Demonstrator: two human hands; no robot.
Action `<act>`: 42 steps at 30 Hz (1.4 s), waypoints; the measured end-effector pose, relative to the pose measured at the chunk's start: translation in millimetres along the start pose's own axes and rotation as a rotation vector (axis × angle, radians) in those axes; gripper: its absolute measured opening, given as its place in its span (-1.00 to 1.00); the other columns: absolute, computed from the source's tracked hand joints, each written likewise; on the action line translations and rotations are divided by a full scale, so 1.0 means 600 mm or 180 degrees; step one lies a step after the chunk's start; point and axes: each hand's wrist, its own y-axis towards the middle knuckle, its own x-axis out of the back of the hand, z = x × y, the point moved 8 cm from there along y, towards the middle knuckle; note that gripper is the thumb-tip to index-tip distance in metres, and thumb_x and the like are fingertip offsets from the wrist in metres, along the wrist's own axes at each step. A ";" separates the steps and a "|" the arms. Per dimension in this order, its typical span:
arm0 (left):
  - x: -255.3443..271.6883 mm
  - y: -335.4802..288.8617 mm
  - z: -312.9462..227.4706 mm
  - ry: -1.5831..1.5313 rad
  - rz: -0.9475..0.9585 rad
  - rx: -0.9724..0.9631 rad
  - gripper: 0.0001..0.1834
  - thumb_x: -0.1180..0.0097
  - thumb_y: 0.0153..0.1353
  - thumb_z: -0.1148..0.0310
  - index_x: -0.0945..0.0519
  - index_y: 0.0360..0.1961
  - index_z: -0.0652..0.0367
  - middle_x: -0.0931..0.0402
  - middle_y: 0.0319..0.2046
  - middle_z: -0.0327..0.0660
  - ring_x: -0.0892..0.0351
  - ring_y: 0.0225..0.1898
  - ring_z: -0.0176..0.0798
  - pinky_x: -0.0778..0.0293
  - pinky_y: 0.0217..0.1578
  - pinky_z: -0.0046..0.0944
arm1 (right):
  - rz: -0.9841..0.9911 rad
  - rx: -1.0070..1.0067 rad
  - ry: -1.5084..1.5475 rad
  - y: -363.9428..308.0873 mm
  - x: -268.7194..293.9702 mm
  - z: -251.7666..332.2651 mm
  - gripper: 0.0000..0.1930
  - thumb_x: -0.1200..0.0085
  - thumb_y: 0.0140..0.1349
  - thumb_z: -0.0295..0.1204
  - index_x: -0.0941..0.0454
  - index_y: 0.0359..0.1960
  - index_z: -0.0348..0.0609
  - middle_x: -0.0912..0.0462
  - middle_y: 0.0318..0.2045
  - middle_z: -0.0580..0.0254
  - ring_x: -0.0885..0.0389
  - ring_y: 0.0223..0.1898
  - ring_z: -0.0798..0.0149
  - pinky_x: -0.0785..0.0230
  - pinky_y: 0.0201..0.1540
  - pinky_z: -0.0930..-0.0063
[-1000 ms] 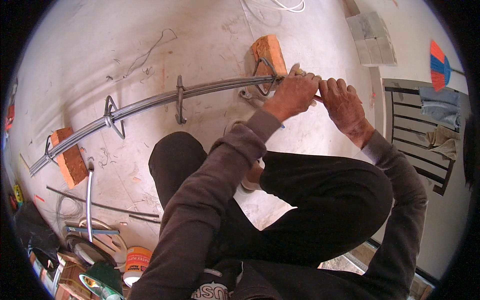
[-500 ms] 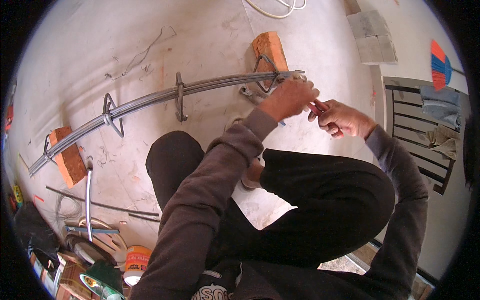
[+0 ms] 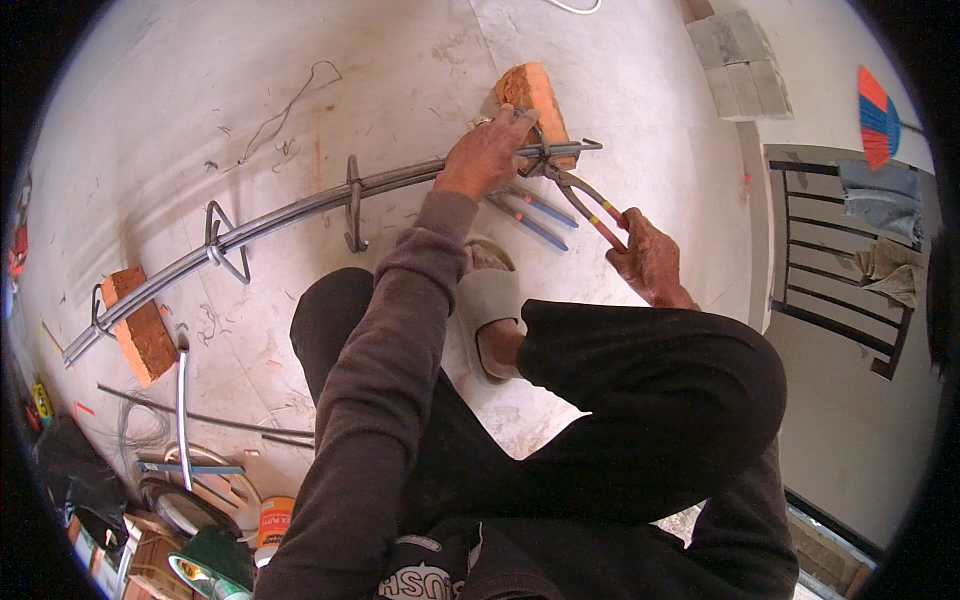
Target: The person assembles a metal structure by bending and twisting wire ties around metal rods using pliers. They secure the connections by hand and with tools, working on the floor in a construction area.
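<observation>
A bundle of steel bars (image 3: 290,217) runs across bricks, with bent steel stirrups (image 3: 352,205) around it. Near its right end, my left hand (image 3: 485,155) is closed around the stirrup beside the orange brick (image 3: 545,105), its palm against the bars. My right hand (image 3: 650,262) grips a pair of pincers (image 3: 580,190) by its red and yellow handles. The pincers' jaws meet the bars at that stirrup, just right of my left fingers; exactly what they bite is too small to tell. Under them, a blue-handled tool (image 3: 540,222) lies on the floor.
A second brick (image 3: 140,335) props the bars' left end. Loose wire (image 3: 285,115) and thin rods (image 3: 200,412) lie on the floor. Lower left are an orange-and-white tub (image 3: 273,525) and a green container (image 3: 215,558). Grey blocks (image 3: 740,65) and a black rack (image 3: 840,260) stand right.
My left hand has moved left from the pincers onto the stirrup and bars. My right hand has drawn lower, and the pincers' jaws now reach the bars.
</observation>
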 end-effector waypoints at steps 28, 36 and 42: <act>0.003 0.000 -0.014 0.0105 -0.0033 0.0155 -0.15 -0.24 0.04 0.55 -0.27 0.42 0.03 -0.31 0.31 0.13 -0.55 0.11 0.24 -0.53 0.11 0.06 | 0.1647 -0.0923 0.4577 -0.042 -0.129 0.062 -0.28 -0.18 0.01 -0.55 -0.28 0.31 -0.27 -0.68 -0.22 -0.06 -0.74 -0.17 0.10 -0.62 0.01 0.20; 0.002 0.001 -0.012 0.0107 -0.0082 0.0092 -0.17 -0.23 0.07 0.53 -0.26 0.42 0.02 -0.30 0.31 0.14 -0.55 0.11 0.25 -0.53 0.11 0.08 | 0.1785 -0.1269 0.6430 -0.064 -0.124 0.122 -0.15 -0.24 0.04 -0.57 -0.12 0.42 -0.21 -0.62 -0.06 -0.22 -0.71 -0.06 -0.04 -0.58 0.08 0.11; 0.005 0.001 -0.016 0.0096 0.0012 0.0124 -0.22 -0.19 0.09 0.54 -0.28 0.39 0.04 -0.35 0.26 0.15 -0.56 0.08 0.27 -0.54 0.08 0.10 | 0.2489 -0.0869 0.6510 -0.053 -0.115 0.080 0.06 -0.33 0.07 -0.52 0.17 0.53 -0.11 -0.45 0.18 -0.45 -0.62 0.10 -0.25 -0.49 0.18 -0.11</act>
